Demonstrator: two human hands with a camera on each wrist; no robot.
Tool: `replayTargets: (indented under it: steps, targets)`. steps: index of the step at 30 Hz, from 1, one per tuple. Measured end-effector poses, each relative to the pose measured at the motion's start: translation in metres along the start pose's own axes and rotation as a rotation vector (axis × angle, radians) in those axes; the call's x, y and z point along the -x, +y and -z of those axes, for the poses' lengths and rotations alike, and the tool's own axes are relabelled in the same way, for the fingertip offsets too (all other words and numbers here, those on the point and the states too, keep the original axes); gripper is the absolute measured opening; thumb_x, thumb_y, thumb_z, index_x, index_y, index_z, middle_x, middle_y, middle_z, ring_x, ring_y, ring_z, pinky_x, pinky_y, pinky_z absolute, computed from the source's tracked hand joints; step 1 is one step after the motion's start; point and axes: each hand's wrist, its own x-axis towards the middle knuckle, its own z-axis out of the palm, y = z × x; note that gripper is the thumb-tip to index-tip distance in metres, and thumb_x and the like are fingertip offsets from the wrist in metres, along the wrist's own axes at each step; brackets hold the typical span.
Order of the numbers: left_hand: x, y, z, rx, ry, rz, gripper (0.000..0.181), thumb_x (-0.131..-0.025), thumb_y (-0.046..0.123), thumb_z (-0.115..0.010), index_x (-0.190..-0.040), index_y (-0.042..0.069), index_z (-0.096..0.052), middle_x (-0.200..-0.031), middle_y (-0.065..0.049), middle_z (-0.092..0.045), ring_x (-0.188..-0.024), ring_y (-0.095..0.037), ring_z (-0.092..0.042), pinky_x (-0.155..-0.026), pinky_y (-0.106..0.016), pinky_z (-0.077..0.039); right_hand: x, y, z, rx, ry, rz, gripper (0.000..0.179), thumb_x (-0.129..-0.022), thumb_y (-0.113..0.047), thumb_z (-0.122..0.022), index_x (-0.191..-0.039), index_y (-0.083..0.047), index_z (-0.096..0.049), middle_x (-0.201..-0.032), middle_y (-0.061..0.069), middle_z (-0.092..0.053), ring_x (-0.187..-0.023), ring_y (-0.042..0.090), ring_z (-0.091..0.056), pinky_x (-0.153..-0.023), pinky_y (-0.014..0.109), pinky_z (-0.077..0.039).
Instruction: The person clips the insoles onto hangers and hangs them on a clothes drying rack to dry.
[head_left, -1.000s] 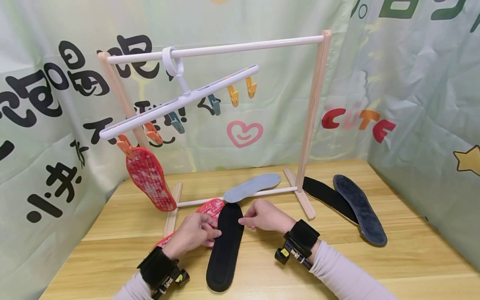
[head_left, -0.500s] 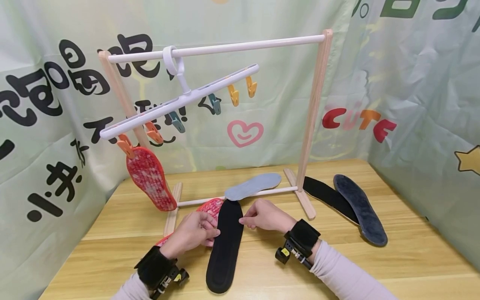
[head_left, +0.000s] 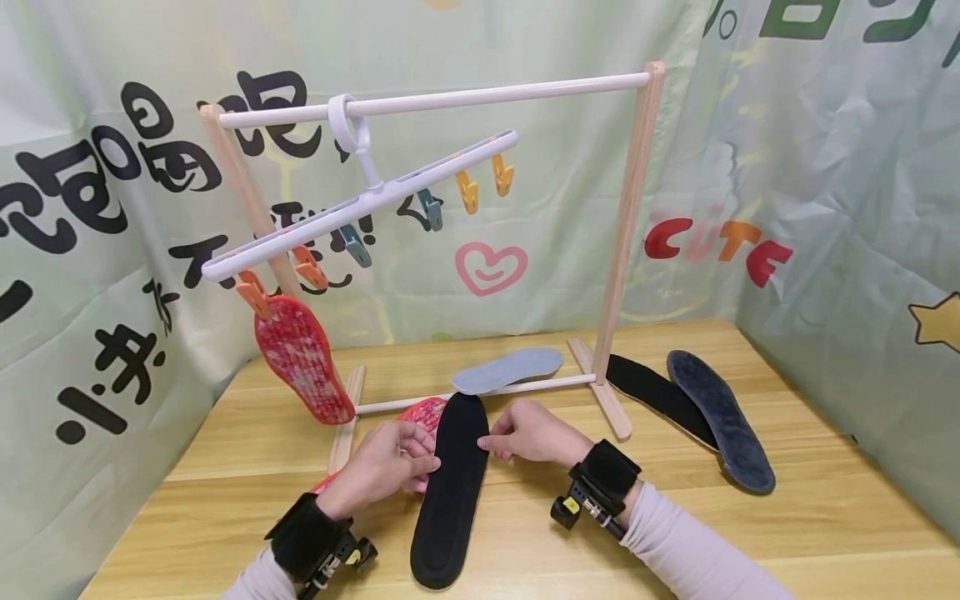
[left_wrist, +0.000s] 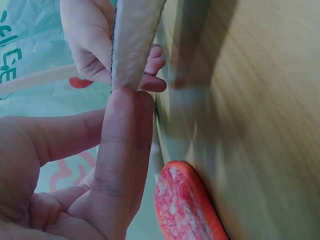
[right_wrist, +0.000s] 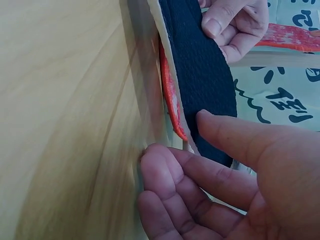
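Two bare hands work in front of the wooden rack (head_left: 628, 225) while I watch remotely, a black insole (head_left: 450, 500) held between them with its long end toward me. The left hand (head_left: 390, 458) pinches the insole's left edge; from that wrist I see two of its fingers pressed together by the pale underside. The right hand (head_left: 534, 433) pinches the opposite edge, thumb on the dark face, its lower fingers loosely curled. I cannot tell whether the insole's near end touches the table (head_left: 540, 554).

Just beyond the left hand, before the rack's lower rail, lies a red mottled insole (head_left: 423, 414), partly covered. Farther on, a light grey insole (head_left: 510, 369) lies slanting over that rail. Outside the rack's right foot, I have a slate-blue insole (head_left: 720, 421) overlapping a second black insole (head_left: 660, 400).

From the rack's top rail hangs a white hanger (head_left: 375, 196), its left end lower. One of its orange clips (head_left: 253, 296) grips a hanging red insole (head_left: 303, 358). Behind the rack I see a printed curtain (head_left: 562, 275).
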Motion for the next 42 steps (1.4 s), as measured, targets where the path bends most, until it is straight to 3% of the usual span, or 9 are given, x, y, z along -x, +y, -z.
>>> replayTargets:
  steps: [2,5,10,13,18,30,42]
  targets:
    - [0.000,0.000,0.000,0.001,-0.003,-0.006,0.017,-0.095,0.003,-0.079,-0.104,-0.004,-0.066,-0.084,-0.010,-0.075,-0.062,-0.014,-0.071,-0.062,-0.038,-0.068,0.000,0.000,0.000,0.003,-0.002,0.003,0.036,-0.102,-0.028,-0.076,-0.073,-0.007,-0.079,-0.062,0.003,-0.069,-0.048,0.005,-0.032,-0.049,0.021,-0.020]
    - [0.000,0.001,0.001,-0.005,-0.004,-0.012,0.015,-0.095,0.003,-0.079,-0.101,-0.003,-0.066,-0.083,-0.009,-0.074,-0.061,-0.014,-0.071,-0.062,-0.037,-0.068,0.000,-0.001,0.001,-0.008,-0.008,0.002,0.033,-0.102,-0.028,-0.076,-0.076,-0.007,-0.081,-0.066,0.005,-0.075,-0.051,0.005,-0.048,-0.049,0.020,-0.023]
    - [0.000,0.002,0.001,-0.011,-0.001,-0.012,0.015,-0.095,0.002,-0.079,-0.100,-0.002,-0.066,-0.083,-0.009,-0.074,-0.061,-0.013,-0.071,-0.062,-0.036,-0.068,0.000,-0.002,0.002,-0.067,-0.016,-0.010,0.029,-0.101,-0.025,-0.076,-0.080,-0.006,-0.083,-0.070,0.007,-0.078,-0.064,0.017,-0.073,-0.051,0.018,-0.036]
    - [0.001,0.002,0.001,-0.013,0.001,-0.010,0.015,-0.095,0.002,-0.079,-0.101,-0.002,-0.066,-0.084,-0.009,-0.074,-0.062,-0.013,-0.071,-0.062,-0.037,-0.068,0.001,-0.002,0.002,-0.094,-0.015,-0.017,0.027,-0.101,-0.023,-0.076,-0.081,-0.006,-0.082,-0.070,0.006,-0.078,-0.065,0.019,-0.075,-0.053,0.020,-0.047]
    - [0.000,0.003,0.001,-0.024,0.011,-0.008,0.014,-0.095,0.002,-0.078,-0.101,-0.001,-0.066,-0.084,-0.008,-0.074,-0.061,-0.013,-0.072,-0.063,-0.037,-0.068,0.001,-0.003,0.002,-0.131,-0.017,-0.024,0.027,-0.102,-0.020,-0.076,-0.082,-0.003,-0.081,-0.070,0.006,-0.078,-0.066,0.020,-0.077,-0.063,0.035,-0.065]
    - [0.002,0.006,0.003,-0.035,0.001,-0.040,0.016,-0.093,0.003,-0.081,-0.099,-0.001,-0.066,-0.081,-0.006,-0.072,-0.061,-0.014,-0.071,-0.062,-0.037,-0.068,0.002,-0.008,0.005,-0.179,-0.011,-0.041,0.026,-0.101,-0.020,-0.077,-0.081,-0.004,-0.081,-0.071,0.008,-0.078,-0.066,0.019,-0.077,-0.066,0.041,-0.067]
    - [0.007,0.014,0.005,-0.033,0.005,-0.038,0.018,-0.092,0.006,-0.082,-0.100,-0.001,-0.066,-0.082,-0.007,-0.072,-0.063,-0.015,-0.071,-0.064,-0.037,-0.068,0.007,-0.015,0.010,-0.206,0.004,-0.039,0.026,-0.101,-0.021,-0.078,-0.082,-0.004,-0.082,-0.072,0.009,-0.079,-0.072,0.031,-0.080,-0.070,0.046,-0.068]
